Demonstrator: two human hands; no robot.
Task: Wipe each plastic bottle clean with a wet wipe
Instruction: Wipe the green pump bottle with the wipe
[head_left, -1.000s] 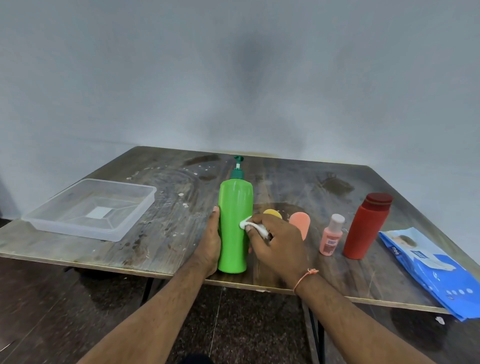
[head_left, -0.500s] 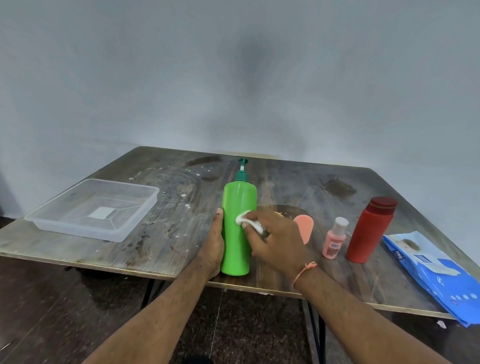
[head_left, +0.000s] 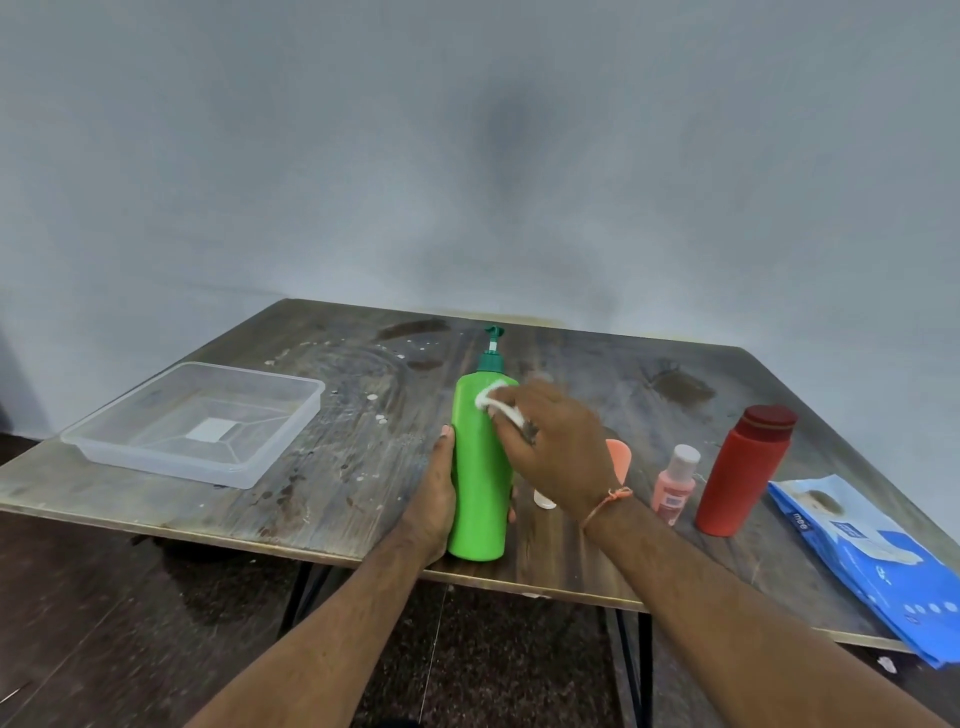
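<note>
A tall, smooth green pump bottle (head_left: 479, 467) stands upright near the front edge of the scuffed, stained wooden table (head_left: 332, 467). The left hand (head_left: 436, 499) wraps round its lower body. The right hand (head_left: 556, 447) pinches a crumpled white wet wipe (head_left: 491, 397) against the bottle's rounded shoulder. Right of it stand a small pink bottle (head_left: 675, 483) and a matte red cylinder bottle (head_left: 743, 473); a peach shape (head_left: 619, 453) behind the wrist may be a cap.

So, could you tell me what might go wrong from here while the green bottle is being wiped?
The green bottle stands near the table front edge; a hard push from the wipe near its shoulder could tip it off if the left hand loosens. The right hand works just in front of the small pink bottle and red bottle; a wide stroke might knock them over.
</note>
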